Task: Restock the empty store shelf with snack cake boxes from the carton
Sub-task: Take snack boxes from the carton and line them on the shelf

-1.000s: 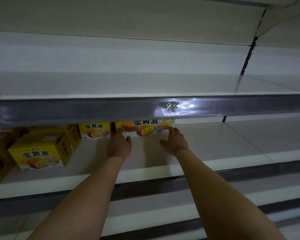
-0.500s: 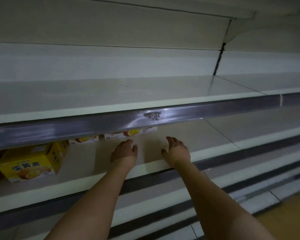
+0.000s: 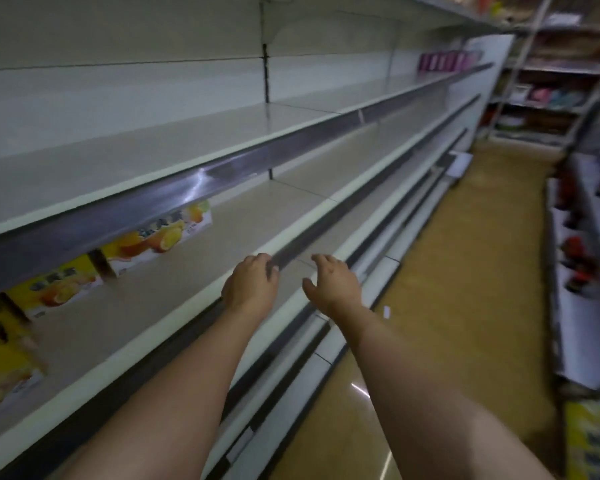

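Yellow snack cake boxes stand at the back of the middle shelf (image 3: 243, 220): one (image 3: 160, 239) under the rail, another (image 3: 54, 289) to its left, and a nearer one (image 3: 4, 379) at the left edge. My left hand (image 3: 252, 284) hovers over the shelf's front edge, fingers loosely curled, holding nothing. My right hand (image 3: 333, 284) is beside it, in front of the shelf edge, fingers spread and empty. Both hands are well to the right of the boxes. The carton is not clearly in view.
The shelf above (image 3: 153, 157) and the lower shelves run bare to the right. Purple boxes (image 3: 447, 62) sit far down the upper shelf. The tan aisle floor (image 3: 465, 271) lies on the right, with stocked racks (image 3: 582, 258) beyond and a yellow package (image 3: 593, 441) at bottom right.
Both hands have drawn back from the placed box to the shelf's front edge. My view has swung right, so the aisle now shows.
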`<state>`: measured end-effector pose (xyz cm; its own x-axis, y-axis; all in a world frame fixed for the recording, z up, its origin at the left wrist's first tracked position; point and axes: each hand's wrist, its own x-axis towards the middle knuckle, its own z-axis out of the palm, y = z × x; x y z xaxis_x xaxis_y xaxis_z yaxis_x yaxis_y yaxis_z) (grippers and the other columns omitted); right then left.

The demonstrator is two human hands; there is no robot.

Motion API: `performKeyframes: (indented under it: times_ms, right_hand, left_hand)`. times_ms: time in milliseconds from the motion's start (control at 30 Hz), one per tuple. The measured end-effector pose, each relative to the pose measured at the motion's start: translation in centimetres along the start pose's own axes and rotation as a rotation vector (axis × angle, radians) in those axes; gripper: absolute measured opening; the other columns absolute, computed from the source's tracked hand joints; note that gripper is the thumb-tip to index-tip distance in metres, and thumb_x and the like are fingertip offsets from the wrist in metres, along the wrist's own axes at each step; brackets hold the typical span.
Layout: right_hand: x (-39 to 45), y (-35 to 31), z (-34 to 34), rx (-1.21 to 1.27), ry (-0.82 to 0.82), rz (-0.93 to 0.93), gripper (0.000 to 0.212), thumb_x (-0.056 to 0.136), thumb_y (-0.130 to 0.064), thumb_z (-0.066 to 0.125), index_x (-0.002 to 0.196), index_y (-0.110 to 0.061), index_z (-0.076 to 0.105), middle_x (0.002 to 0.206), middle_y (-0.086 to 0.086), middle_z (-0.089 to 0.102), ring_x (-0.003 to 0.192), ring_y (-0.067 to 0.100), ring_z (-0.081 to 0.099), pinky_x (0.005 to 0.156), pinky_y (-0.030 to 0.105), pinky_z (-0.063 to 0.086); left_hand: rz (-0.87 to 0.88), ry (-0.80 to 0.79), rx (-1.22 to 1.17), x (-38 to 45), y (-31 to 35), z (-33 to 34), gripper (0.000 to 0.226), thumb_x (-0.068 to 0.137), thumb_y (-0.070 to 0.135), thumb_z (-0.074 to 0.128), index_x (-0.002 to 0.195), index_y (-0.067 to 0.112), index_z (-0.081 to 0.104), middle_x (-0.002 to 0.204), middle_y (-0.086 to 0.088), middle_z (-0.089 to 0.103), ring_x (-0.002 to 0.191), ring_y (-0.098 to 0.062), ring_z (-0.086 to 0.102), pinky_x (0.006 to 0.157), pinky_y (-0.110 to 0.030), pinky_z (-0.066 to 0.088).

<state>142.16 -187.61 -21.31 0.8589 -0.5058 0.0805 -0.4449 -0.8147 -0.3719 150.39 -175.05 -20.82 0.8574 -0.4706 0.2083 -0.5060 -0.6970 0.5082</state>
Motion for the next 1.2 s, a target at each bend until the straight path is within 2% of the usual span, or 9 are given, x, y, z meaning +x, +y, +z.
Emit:
performKeyframes:
  times_ms: [167, 267, 367, 500, 600, 733, 867, 967, 1200]
  right_hand:
    - [-8.0, 5.9, 0.0, 0.002, 0.005, 0.204, 0.054, 0.096, -0.035, 0.045, 0.144, -0.015, 0.034, 0.147, 0.007, 0.04, 0.131, 0.027, 0.04, 0.105, 0.039, 0.036]
    - [-13.8, 9.6, -0.1, 0.006, 0.047, 0.344, 0.049, 0.094, -0.033, 0.047, 0.14, -0.016, 0.04, 0.14, 0.006, 0.045, 0.126, 0.026, 0.043, 0.098, 0.036, 0.037]
    - [-19.9, 13.4, -0.6, -0.001, 0.083, 0.48, 0.049, 0.092, -0.034, 0.047, 0.138, -0.016, 0.042, 0.138, 0.006, 0.047, 0.126, 0.027, 0.043, 0.1, 0.037, 0.037]
    - [-28.6, 18.0, -2.7, -0.048, 0.139, 0.644, 0.047, 0.092, -0.036, 0.048, 0.135, -0.017, 0.045, 0.134, 0.006, 0.05, 0.124, 0.027, 0.045, 0.1, 0.035, 0.036]
    - [-34.5, 20.8, -4.9, -0.088, 0.195, 0.764, 0.043, 0.092, -0.036, 0.049, 0.131, -0.017, 0.048, 0.13, 0.006, 0.051, 0.123, 0.027, 0.045, 0.097, 0.037, 0.038]
    - [-40.5, 23.7, -6.9, -0.092, 0.201, 0.892, 0.046, 0.093, -0.038, 0.047, 0.135, -0.017, 0.045, 0.135, 0.005, 0.048, 0.125, 0.027, 0.043, 0.099, 0.04, 0.039]
    - [-43.2, 26.0, -8.2, -0.108, 0.187, 0.974, 0.05, 0.094, -0.039, 0.046, 0.138, -0.016, 0.041, 0.137, 0.007, 0.047, 0.127, 0.028, 0.041, 0.099, 0.04, 0.038]
    - [-43.1, 27.6, -8.8, -0.106, 0.185, 0.999, 0.049, 0.095, -0.039, 0.044, 0.138, -0.015, 0.042, 0.136, 0.007, 0.049, 0.125, 0.029, 0.044, 0.096, 0.04, 0.04]
    - [-38.2, 31.5, -8.0, -0.018, 0.121, 1.057, 0.045, 0.098, -0.044, 0.04, 0.129, -0.012, 0.045, 0.128, 0.01, 0.053, 0.118, 0.03, 0.049, 0.09, 0.041, 0.043]
  left_hand:
    - [0.092, -0.16, 0.004, -5.4, 3.5, 4.7, 0.036, 0.099, 0.029, 0.04, 0.132, 0.017, 0.051, 0.133, -0.006, 0.054, 0.118, -0.025, 0.052, 0.087, -0.036, 0.044]
    - [0.175, -0.261, -0.011, -9.2, 6.2, 8.0, 0.036, 0.099, 0.03, 0.041, 0.13, 0.017, 0.053, 0.133, -0.005, 0.054, 0.117, -0.025, 0.052, 0.089, -0.034, 0.045]
    - [0.242, -0.331, -0.016, -13.4, 9.8, 10.7, 0.036, 0.098, 0.03, 0.042, 0.129, 0.017, 0.054, 0.132, -0.005, 0.054, 0.116, -0.026, 0.052, 0.088, -0.034, 0.044]
    - [0.353, -0.459, -0.04, -20.2, 14.8, 13.7, 0.037, 0.097, 0.031, 0.044, 0.13, 0.016, 0.054, 0.131, -0.006, 0.054, 0.117, -0.026, 0.051, 0.092, -0.039, 0.047]
    - [0.433, -0.534, -0.046, -25.0, 18.3, 15.5, 0.038, 0.096, 0.032, 0.046, 0.131, 0.017, 0.054, 0.131, -0.008, 0.053, 0.121, -0.027, 0.05, 0.095, -0.037, 0.045]
    - [0.487, -0.621, -0.059, -29.8, 22.1, 16.8, 0.039, 0.097, 0.034, 0.045, 0.132, 0.02, 0.052, 0.131, -0.007, 0.052, 0.119, -0.027, 0.051, 0.092, -0.036, 0.044]
    - [0.549, -0.715, -0.066, -32.2, 24.9, 17.9, 0.04, 0.099, 0.038, 0.041, 0.135, 0.021, 0.048, 0.134, -0.004, 0.049, 0.118, -0.026, 0.051, 0.088, -0.035, 0.045]
    - [0.577, -0.764, -0.034, -32.0, 26.2, 19.1, 0.044, 0.1, 0.04, 0.04, 0.138, 0.02, 0.043, 0.139, -0.005, 0.045, 0.12, -0.028, 0.05, 0.092, -0.037, 0.045]
    - [0.458, -0.901, -0.133, -28.5, 28.0, 23.5, 0.049, 0.1, 0.041, 0.036, 0.142, 0.015, 0.036, 0.14, -0.013, 0.045, 0.125, -0.031, 0.046, 0.098, -0.04, 0.043]
